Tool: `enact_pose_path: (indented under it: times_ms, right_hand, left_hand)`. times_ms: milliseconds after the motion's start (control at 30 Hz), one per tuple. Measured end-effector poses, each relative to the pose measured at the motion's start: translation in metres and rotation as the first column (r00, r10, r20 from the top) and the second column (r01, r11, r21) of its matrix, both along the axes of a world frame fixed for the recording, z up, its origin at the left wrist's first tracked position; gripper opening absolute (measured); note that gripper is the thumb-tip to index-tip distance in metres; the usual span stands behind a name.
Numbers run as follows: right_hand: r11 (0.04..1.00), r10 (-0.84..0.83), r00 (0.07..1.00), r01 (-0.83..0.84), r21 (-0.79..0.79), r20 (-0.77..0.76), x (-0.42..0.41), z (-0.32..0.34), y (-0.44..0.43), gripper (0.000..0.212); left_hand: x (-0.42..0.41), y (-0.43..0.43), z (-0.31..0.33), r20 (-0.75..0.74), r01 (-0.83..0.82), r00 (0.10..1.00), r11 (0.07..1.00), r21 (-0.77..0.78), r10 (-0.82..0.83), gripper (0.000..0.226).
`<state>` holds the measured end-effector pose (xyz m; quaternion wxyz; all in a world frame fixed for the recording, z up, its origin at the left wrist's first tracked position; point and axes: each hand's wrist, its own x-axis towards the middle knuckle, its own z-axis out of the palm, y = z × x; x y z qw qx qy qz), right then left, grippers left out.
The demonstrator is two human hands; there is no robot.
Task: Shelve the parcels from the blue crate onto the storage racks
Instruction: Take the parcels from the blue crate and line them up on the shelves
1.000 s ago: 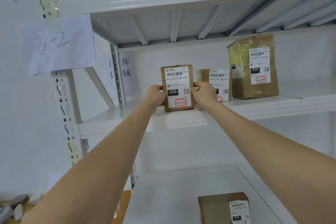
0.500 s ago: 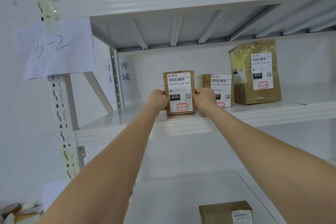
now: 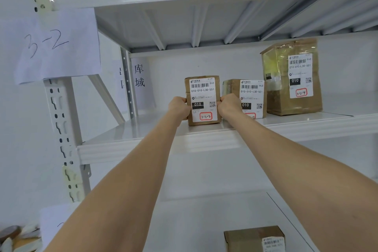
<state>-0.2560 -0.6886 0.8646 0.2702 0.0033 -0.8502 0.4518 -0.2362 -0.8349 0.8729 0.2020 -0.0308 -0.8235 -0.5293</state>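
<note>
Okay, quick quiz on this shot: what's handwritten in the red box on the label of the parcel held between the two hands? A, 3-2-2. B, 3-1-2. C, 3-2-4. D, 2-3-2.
A: the held parcel, gripped at its sides by the left hand and right hand on the shelf, shows 3-2-2 in its red box; 3-2-4 is on the tall parcel to the right.

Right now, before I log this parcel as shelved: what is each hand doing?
Left hand: closed on the left side of the parcel marked 3-2-2.
Right hand: closed on the same parcel's right side.
</note>
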Motion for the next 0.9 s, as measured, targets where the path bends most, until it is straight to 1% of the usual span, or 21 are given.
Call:
enact_pose_path:
  times_ms: [100,267,567,733,867,900]
  right_hand:
    - [1.0,-0.016,1.0,0.016,-0.001,0.007,-0.003,0.001,-0.001,0.022]
    - [0.999,-0.039,0.999,0.039,0.023,0.027,-0.009,0.001,-0.003,0.023]
    - [0.999,-0.03,0.998,0.031,-0.008,0.051,-0.015,0.0,-0.004,0.02]
    - [0.999,-0.024,0.998,0.026,-0.028,0.055,-0.009,0.001,-0.005,0.021]
    - [1.0,-0.011,0.996,0.013,-0.013,0.094,-0.001,-0.003,-0.007,0.025]
    - [1.0,-0.01,0.995,0.012,-0.017,0.098,0.001,-0.003,-0.007,0.025]
  left_hand:
    - [-0.004,0.0,0.0,0.0,0.001,1.0,1.0,-0.005,-0.001,0.028]
    - [-0.009,0.0,-0.001,0.007,-0.002,1.0,1.0,-0.006,0.002,0.03]
    - [-0.008,0.001,-0.001,0.015,0.008,1.0,1.0,-0.007,-0.008,0.031]
    - [-0.002,0.003,0.002,0.031,0.004,1.0,1.0,-0.026,-0.004,0.029]
    - [-0.004,0.002,0.002,0.064,0.015,0.998,0.999,-0.037,-0.013,0.019]
    - [-0.003,0.003,0.002,0.067,0.013,0.998,0.999,-0.033,-0.011,0.021]
